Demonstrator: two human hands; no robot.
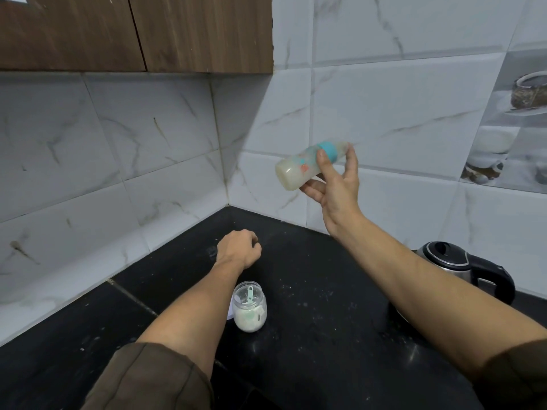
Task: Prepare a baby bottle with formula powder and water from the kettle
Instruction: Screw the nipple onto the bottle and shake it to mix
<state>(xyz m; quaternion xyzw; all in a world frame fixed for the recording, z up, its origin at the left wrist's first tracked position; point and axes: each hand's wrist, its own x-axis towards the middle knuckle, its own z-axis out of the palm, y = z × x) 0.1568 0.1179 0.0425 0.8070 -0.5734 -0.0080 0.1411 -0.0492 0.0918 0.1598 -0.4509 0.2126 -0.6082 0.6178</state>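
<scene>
My right hand [337, 187] holds the baby bottle [299, 167] up in the air near the tiled wall, lying almost sideways with its base toward the left. The bottle has a teal collar and milky liquid inside, and it looks blurred. My left hand [238, 251] rests low over the black counter [310, 335], its fingers curled in with nothing visible in them. A small open glass jar of white formula powder [250, 306], with a pale green scoop standing in it, sits on the counter just in front of my left forearm. The kettle [461, 267], steel with a black lid and handle, stands at the right.
White marbled tiles [118, 173] form the corner walls behind the counter. A wooden wall cabinet [133, 31] hangs at the top left. A bit of white paper shows behind the jar's left side.
</scene>
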